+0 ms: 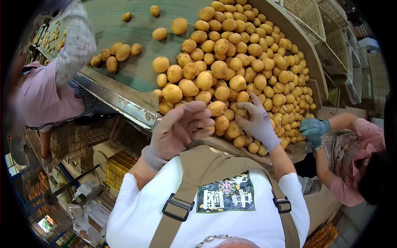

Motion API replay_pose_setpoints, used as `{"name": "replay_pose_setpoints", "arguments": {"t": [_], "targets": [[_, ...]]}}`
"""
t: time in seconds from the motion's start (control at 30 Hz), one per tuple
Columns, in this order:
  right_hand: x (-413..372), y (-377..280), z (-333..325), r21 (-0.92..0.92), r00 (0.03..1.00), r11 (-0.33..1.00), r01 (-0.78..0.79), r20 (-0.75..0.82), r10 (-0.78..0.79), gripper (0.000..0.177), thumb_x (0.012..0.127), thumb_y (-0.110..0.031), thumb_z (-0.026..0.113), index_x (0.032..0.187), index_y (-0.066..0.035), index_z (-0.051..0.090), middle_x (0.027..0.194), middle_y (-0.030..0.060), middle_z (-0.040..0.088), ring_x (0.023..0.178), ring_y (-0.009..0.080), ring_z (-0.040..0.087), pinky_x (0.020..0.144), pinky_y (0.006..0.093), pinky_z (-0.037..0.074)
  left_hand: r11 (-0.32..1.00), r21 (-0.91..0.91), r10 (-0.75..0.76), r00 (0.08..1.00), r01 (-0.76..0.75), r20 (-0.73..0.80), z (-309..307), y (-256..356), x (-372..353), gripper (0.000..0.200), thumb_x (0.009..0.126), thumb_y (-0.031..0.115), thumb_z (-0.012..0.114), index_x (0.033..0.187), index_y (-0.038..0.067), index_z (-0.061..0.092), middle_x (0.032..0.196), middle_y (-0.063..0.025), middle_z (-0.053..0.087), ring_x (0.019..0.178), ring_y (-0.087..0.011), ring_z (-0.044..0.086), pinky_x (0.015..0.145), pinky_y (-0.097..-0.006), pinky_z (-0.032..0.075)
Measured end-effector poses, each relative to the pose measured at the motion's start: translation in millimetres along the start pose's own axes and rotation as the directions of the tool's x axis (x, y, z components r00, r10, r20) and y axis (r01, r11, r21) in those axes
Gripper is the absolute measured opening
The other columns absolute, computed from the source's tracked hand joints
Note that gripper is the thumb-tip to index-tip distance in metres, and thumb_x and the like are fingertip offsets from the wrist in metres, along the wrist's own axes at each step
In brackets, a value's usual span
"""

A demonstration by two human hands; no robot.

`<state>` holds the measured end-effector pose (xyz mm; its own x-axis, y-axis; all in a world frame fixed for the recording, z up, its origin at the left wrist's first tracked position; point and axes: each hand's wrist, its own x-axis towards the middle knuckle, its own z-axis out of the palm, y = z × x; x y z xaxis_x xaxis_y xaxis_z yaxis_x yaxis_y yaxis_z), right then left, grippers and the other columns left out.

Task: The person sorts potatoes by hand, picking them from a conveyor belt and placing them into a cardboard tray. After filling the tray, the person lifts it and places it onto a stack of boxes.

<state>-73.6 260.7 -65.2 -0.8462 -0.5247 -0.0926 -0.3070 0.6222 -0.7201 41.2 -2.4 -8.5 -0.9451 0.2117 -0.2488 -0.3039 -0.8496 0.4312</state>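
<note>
Over the near edge of a big heap of potatoes (221,69), my left hand (180,128) is raised in a thin pale glove. Its palm is turned partly up, the fingers are apart and slightly bent, and nothing lies in it. My right hand (257,122), gloved the same way, is down among the potatoes to the right. Its thumb and fingers are bent around a potato (240,110), which they partly hide. More potatoes touch that hand on several sides.
The green conveyor belt (142,53) carries scattered potatoes at left. A metal side rail (120,105) borders it. One co-worker's sleeve (74,45) reaches over the belt; another's gloved hands (314,129) are at the heap's right edge. Plastic crates (335,45) stand behind.
</note>
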Motion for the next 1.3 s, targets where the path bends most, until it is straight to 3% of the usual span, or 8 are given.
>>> {"name": "replay_pose_setpoints", "arguments": {"t": [0.13, 0.37, 0.6, 0.67, 0.77, 0.83, 1.17, 1.3], "targets": [[-2, -5, -19, 0.568, 0.959, 0.823, -0.012, -0.227, 0.170, 0.027, 0.092, -0.001, 0.067, 0.119, 0.000, 0.069, 0.139, 0.0162, 0.054, 0.101, 0.0144, 0.064, 0.086, 0.0282, 0.056, 0.990, -0.077, -0.121, 0.992, 0.119, -0.029, 10, -2, 10, 0.053, 0.108, 0.037, 0.044, 0.152, 0.009, 0.043, 0.145, -0.0101, 0.055, 0.133, -0.0272, 0.053, 0.109, -0.0476, 0.048], [-14, -23, -19, -0.152, 0.972, 0.988, 0.035, 0.233, 0.001, 0.049, 0.091, -0.024, 0.074, 0.136, -0.013, 0.061, 0.112, 0.0144, 0.068, 0.096, 0.0250, 0.069, 0.082, 0.0354, 0.056, 0.995, -0.080, -0.066, 0.998, 0.067, 0.008, 1, -2, 19, 0.056, 0.107, 0.039, 0.045, 0.156, 0.012, 0.038, 0.149, -0.0105, 0.050, 0.141, -0.0289, 0.045, 0.113, -0.0530, 0.044], [-6, -60, -11, 0.378, 0.992, 0.918, 0.119, 0.004, -0.130, 0.051, 0.092, -0.020, 0.069, 0.140, -0.008, 0.057, 0.111, 0.0179, 0.070, 0.096, 0.0319, 0.070, 0.084, 0.0381, 0.055, 0.987, -0.136, -0.091, 0.995, 0.085, -0.039, -4, -5, 20, 0.056, 0.106, 0.041, 0.048, 0.154, 0.013, 0.041, 0.148, -0.0097, 0.051, 0.142, -0.0276, 0.044, 0.114, -0.0542, 0.042], [5, -78, -22, 0.349, 0.980, 0.920, 0.179, 0.020, -0.198, 0.043, 0.094, -0.015, 0.066, 0.136, -0.005, 0.059, 0.111, 0.0191, 0.069, 0.092, 0.0328, 0.070, 0.082, 0.0352, 0.056, 0.984, -0.139, -0.108, 0.994, 0.107, 0.004, 1, -2, 21, 0.057, 0.105, 0.042, 0.049, 0.153, 0.012, 0.043, 0.146, -0.0116, 0.053, 0.135, -0.0283, 0.051, 0.111, -0.0528, 0.046], [49, -55, 5, -0.271, 0.962, 0.923, 0.272, 0.060, -0.266, 0.041, 0.093, -0.010, 0.061, 0.134, -0.010, 0.063, 0.114, 0.0189, 0.063, 0.090, 0.0345, 0.068, 0.079, 0.0380, 0.055, 0.955, -0.214, -0.220, 0.975, 0.206, -0.043, -4, 2, 18, 0.049, 0.104, 0.044, 0.053, 0.139, 0.010, 0.058, 0.127, -0.0125, 0.064, 0.105, -0.0297, 0.067, 0.078, -0.0375, 0.060], [56, -52, 12, -0.230, 0.965, 0.937, 0.264, 0.062, -0.256, 0.038, 0.091, -0.011, 0.063, 0.129, -0.015, 0.066, 0.110, 0.0177, 0.062, 0.085, 0.0374, 0.067, 0.073, 0.0409, 0.055, 0.956, -0.200, -0.229, 0.972, 0.214, -0.056, -4, 7, 16, 0.033, 0.104, 0.034, 0.055, 0.122, 0.011, 0.068, 0.111, -0.0095, 0.067, 0.089, -0.0258, 0.065, 0.062, -0.0297, 0.050], [39, -27, 13, 0.496, 0.996, 0.864, -0.090, 0.071, 0.063, 0.043, 0.087, -0.013, 0.073, 0.128, -0.007, 0.063, 0.111, 0.0129, 0.062, 0.096, 0.0261, 0.065, 0.086, 0.0323, 0.053, 0.979, -0.187, -0.093, 0.994, 0.081, -0.055, 6, 9, 12, 0.050, 0.102, 0.023, 0.059, 0.149, 0.008, 0.048, 0.122, -0.0071, 0.066, 0.114, -0.0241, 0.064, 0.103, -0.0429, 0.055], [48, -45, 4, 0.098, 0.942, 0.969, 0.227, 0.232, -0.244, 0.043, 0.090, -0.007, 0.068, 0.132, -0.006, 0.061, 0.122, 0.0111, 0.061, 0.102, 0.0171, 0.064, 0.088, 0.0302, 0.053, 0.975, -0.188, -0.123, 0.992, 0.121, 0.001, -3, 7, 17, 0.054, 0.103, 0.032, 0.057, 0.151, 0.010, 0.045, 0.124, -0.0069, 0.066, 0.106, -0.0218, 0.065, 0.093, -0.0393, 0.056]]}}
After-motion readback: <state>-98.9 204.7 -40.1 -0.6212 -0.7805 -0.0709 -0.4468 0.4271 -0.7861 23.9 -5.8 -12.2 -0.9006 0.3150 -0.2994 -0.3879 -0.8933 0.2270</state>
